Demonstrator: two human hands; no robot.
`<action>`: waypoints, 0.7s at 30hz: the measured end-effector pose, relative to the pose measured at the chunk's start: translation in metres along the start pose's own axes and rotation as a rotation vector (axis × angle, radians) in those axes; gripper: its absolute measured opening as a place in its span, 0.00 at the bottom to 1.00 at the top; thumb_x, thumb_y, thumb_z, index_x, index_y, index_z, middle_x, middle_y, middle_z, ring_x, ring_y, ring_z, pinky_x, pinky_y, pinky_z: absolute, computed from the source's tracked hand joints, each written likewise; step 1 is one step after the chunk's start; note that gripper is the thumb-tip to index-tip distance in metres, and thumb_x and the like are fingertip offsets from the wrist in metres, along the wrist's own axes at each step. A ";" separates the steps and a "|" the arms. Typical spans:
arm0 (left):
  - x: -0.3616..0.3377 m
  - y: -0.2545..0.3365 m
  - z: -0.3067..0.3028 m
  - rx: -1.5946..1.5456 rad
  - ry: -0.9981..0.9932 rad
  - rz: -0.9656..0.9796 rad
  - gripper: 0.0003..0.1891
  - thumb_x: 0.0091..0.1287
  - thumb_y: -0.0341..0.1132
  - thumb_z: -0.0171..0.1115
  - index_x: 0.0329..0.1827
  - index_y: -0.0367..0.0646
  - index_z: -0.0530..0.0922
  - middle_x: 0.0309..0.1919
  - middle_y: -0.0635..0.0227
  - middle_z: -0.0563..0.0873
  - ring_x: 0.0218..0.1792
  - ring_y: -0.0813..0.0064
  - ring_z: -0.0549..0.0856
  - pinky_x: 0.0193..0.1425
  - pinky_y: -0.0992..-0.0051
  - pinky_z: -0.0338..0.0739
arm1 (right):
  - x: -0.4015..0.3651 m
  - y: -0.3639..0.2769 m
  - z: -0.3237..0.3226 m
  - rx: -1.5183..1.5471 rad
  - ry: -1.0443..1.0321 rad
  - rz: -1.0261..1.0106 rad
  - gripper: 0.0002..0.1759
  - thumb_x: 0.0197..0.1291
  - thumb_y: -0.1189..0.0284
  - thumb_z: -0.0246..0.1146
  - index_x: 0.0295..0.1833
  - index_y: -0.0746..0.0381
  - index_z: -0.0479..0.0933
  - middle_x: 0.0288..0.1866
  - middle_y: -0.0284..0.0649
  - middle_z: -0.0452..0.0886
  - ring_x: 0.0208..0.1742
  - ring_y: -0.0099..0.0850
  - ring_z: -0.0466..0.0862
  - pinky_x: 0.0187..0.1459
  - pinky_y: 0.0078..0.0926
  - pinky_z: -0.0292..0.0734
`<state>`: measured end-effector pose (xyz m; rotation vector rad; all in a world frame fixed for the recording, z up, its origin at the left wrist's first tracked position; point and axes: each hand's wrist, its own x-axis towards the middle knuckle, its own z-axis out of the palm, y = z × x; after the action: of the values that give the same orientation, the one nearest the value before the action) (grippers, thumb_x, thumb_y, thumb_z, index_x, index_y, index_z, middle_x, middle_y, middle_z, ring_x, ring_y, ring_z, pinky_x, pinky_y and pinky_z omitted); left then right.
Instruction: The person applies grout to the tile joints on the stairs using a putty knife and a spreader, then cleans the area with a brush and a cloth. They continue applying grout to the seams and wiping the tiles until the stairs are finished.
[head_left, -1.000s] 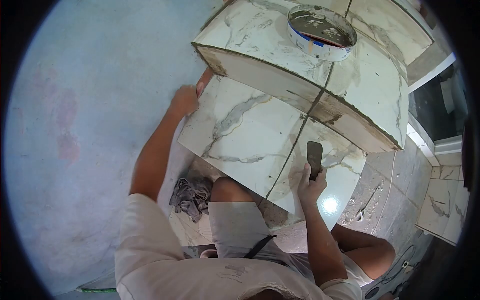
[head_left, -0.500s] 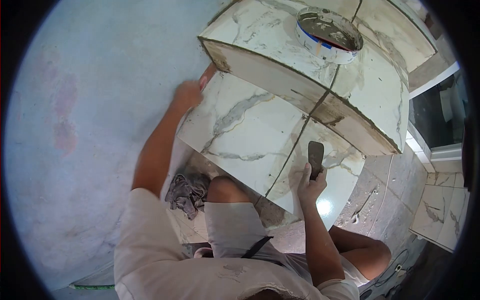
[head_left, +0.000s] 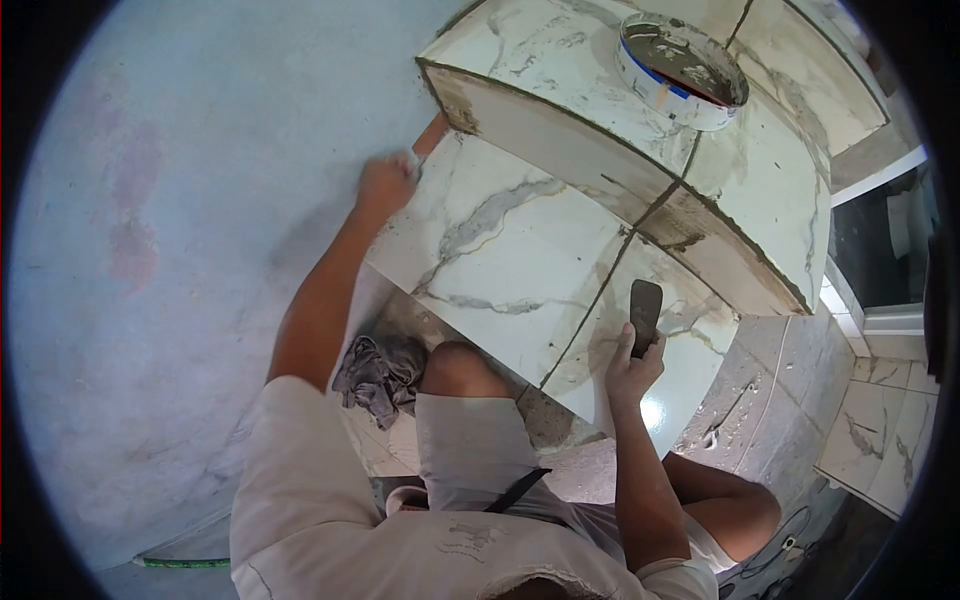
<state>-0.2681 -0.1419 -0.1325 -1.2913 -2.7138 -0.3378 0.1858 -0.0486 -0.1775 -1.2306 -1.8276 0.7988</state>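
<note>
So your right hand point(head_left: 633, 378) has a proper grip on that flat, dark, round-ended tool point(head_left: 646, 308): thumb along one side, fingers wrapped round the other. It's over the lower step's marbled tile point(head_left: 520, 250), to the right of the dark joint point(head_left: 590, 325), blade end pointing away from you. Can't tell from up here whether it's touching the tile or just above it.

Your left hand point(head_left: 388, 184) is curled up at the far left edge of that same step, right by the bluish wall point(head_left: 200, 220). There's a reddish strip point(head_left: 431, 136) just past your fingers, running toward the corner under the upper step point(head_left: 540, 60). Honestly can't tell if that grip is clenched on the strip or just next to it.

Your white tub point(head_left: 685, 82) of grey mix is sitting on the upper step, with a blue band round it and something red inside the rim. The crumpled grey rag point(head_left: 380, 380) is down by your left knee, and the grey floor point(head_left: 765, 380) off to the right has pale specks all over it.
</note>
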 end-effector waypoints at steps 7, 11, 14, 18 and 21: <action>-0.061 0.002 -0.090 0.177 -0.263 -0.010 0.09 0.60 0.32 0.55 0.31 0.36 0.81 0.33 0.44 0.85 0.39 0.45 0.84 0.47 0.54 0.77 | 0.001 -0.003 0.003 0.032 0.003 0.011 0.16 0.67 0.64 0.64 0.41 0.68 0.73 0.26 0.47 0.79 0.24 0.42 0.81 0.27 0.36 0.73; -0.002 0.042 -0.057 -0.420 -0.022 0.025 0.07 0.64 0.34 0.57 0.33 0.39 0.78 0.29 0.48 0.83 0.36 0.47 0.84 0.42 0.50 0.75 | 0.002 -0.002 0.003 0.020 0.004 0.009 0.16 0.67 0.64 0.64 0.41 0.68 0.73 0.26 0.46 0.79 0.24 0.41 0.80 0.28 0.36 0.73; 0.031 0.028 0.011 -0.418 0.207 0.102 0.04 0.64 0.32 0.57 0.33 0.41 0.77 0.29 0.50 0.83 0.35 0.47 0.84 0.41 0.49 0.75 | 0.002 -0.003 0.003 0.028 0.016 -0.019 0.15 0.67 0.64 0.64 0.41 0.67 0.73 0.26 0.47 0.79 0.24 0.41 0.80 0.28 0.36 0.73; 0.001 0.015 -0.005 -0.038 0.020 0.057 0.06 0.62 0.33 0.58 0.35 0.39 0.79 0.33 0.49 0.84 0.39 0.49 0.85 0.45 0.51 0.77 | -0.001 -0.002 0.002 0.023 0.021 -0.001 0.15 0.67 0.64 0.64 0.41 0.67 0.73 0.26 0.46 0.79 0.24 0.41 0.80 0.28 0.36 0.73; -0.042 0.015 -0.065 0.212 -0.292 0.031 0.10 0.62 0.34 0.57 0.37 0.35 0.81 0.33 0.45 0.84 0.41 0.48 0.85 0.46 0.52 0.78 | 0.003 -0.003 0.003 0.050 0.016 0.003 0.15 0.67 0.64 0.64 0.42 0.67 0.73 0.27 0.47 0.80 0.25 0.41 0.81 0.28 0.35 0.74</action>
<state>-0.2295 -0.1800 -0.0759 -1.4149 -2.8586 0.1528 0.1807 -0.0470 -0.1755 -1.2050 -1.7828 0.8287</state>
